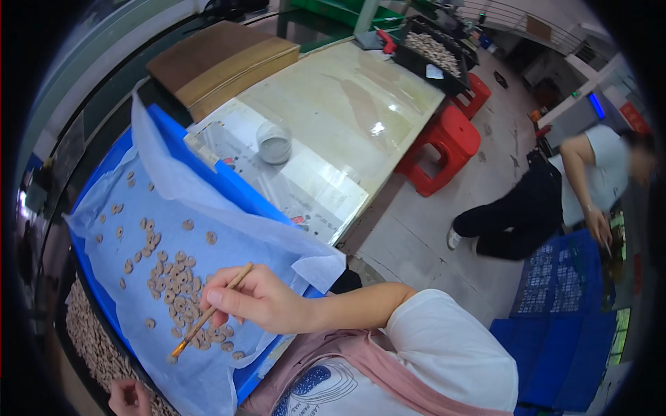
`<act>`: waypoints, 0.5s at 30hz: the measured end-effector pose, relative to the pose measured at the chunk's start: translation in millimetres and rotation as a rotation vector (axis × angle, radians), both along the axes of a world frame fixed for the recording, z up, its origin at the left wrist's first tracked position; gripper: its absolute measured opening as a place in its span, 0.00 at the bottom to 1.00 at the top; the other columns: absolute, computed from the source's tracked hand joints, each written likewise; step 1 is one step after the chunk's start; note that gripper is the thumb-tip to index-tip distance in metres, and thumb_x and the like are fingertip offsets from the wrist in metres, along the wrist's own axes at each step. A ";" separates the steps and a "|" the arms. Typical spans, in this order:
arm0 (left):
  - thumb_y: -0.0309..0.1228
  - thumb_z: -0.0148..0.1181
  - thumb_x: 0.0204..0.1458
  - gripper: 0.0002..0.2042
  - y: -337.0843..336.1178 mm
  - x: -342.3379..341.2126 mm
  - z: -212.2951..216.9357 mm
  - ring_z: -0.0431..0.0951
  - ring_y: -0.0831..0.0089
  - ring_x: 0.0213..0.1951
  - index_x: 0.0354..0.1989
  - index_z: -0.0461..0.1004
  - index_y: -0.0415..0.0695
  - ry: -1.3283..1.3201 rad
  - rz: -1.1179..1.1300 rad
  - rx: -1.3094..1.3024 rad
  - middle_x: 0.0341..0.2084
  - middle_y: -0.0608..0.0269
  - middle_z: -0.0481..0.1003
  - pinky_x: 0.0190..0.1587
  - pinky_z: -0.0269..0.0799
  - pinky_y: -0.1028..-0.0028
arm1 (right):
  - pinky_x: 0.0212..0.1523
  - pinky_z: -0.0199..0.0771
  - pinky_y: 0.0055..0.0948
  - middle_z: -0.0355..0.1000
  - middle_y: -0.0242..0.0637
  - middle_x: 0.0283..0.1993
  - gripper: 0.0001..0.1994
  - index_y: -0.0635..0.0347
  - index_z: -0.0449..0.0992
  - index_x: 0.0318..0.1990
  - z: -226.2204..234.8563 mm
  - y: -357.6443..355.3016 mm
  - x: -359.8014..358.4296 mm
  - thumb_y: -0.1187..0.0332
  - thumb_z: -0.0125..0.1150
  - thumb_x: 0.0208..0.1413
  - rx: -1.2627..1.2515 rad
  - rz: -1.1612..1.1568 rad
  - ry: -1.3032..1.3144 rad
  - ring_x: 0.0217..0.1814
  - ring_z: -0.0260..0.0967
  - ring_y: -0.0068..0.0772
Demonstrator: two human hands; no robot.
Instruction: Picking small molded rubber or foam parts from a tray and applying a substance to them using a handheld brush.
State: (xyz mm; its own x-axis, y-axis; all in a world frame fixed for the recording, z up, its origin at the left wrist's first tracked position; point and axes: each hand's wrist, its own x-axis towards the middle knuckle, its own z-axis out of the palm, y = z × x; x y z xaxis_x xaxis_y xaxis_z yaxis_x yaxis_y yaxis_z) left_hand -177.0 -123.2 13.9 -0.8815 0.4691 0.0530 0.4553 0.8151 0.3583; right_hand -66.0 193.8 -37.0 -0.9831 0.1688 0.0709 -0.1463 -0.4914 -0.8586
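Observation:
My right hand [260, 298] is closed round the wooden handle of a small brush [208, 315]. The bristles point down and to the left, over the white paper [111, 256] that lines a blue tray [170, 142]. Many small brown-grey oval pieces [182, 281] lie loose on that paper, some under my right hand. At the lower left, my left hand [130, 398] has its fingers curled together beside a dark bin [87, 336] heaped with similar small pieces. Whatever is between the left fingertips is hidden or too small to make out.
A glass jar [274, 143] stands on the pale table [333, 90] beyond the tray. Brown cardboard boxes [222, 66] sit behind it. Red stools [444, 145] and a black crate of pieces [433, 55] are at the far right. Another person [555, 187] stands beside blue trays [555, 284].

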 end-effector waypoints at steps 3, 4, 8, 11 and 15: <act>0.23 0.49 0.49 0.03 -36.9 -15.9 -13.8 0.69 0.78 0.20 0.29 0.69 0.38 0.155 0.108 0.101 0.17 0.63 0.68 0.24 0.65 0.80 | 0.26 0.66 0.20 0.70 0.34 0.27 0.09 0.63 0.71 0.34 2.3 -21.8 -12.4 0.67 0.50 0.55 0.128 -0.007 -0.050 0.28 0.68 0.22; 0.24 0.50 0.50 0.05 -29.0 -30.5 -15.2 0.71 0.77 0.22 0.33 0.71 0.38 0.197 0.075 0.082 0.19 0.62 0.70 0.25 0.67 0.78 | 0.27 0.67 0.21 0.69 0.35 0.26 0.08 0.62 0.69 0.31 -5.4 -23.0 -5.9 0.66 0.50 0.55 0.196 -0.130 -0.168 0.26 0.67 0.22; 0.24 0.54 0.45 0.04 -43.2 -59.6 16.3 0.71 0.76 0.25 0.29 0.71 0.36 0.200 0.160 0.055 0.20 0.60 0.72 0.30 0.66 0.77 | 0.20 0.62 0.21 0.65 0.38 0.21 0.10 0.65 0.68 0.31 0.5 -20.7 -0.9 0.67 0.44 0.56 -0.072 -0.413 -0.142 0.20 0.61 0.26; 0.25 0.55 0.43 0.05 -60.4 -48.0 -11.7 0.74 0.67 0.24 0.28 0.73 0.37 0.080 0.114 -0.050 0.20 0.56 0.73 0.29 0.68 0.73 | 0.18 0.58 0.19 0.63 0.37 0.20 0.12 0.65 0.67 0.32 -4.8 -31.7 -5.4 0.65 0.41 0.57 0.022 -0.237 -0.011 0.20 0.57 0.25; 0.26 0.57 0.41 0.05 -43.4 -53.8 -38.3 0.74 0.62 0.25 0.27 0.73 0.38 0.168 0.042 -0.127 0.20 0.55 0.73 0.29 0.69 0.71 | 0.17 0.57 0.18 0.62 0.38 0.19 0.13 0.64 0.66 0.31 -10.1 -25.0 -2.9 0.64 0.40 0.57 0.060 -0.217 -0.007 0.20 0.57 0.24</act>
State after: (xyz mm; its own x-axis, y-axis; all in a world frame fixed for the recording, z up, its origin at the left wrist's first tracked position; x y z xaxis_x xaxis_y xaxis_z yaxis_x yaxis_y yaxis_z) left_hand -230.9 -166.6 -24.4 -0.8844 0.4442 0.1435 0.4643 0.8685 0.1735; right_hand -68.9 168.8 -47.1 -0.9247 0.3720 0.0804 -0.2369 -0.3975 -0.8865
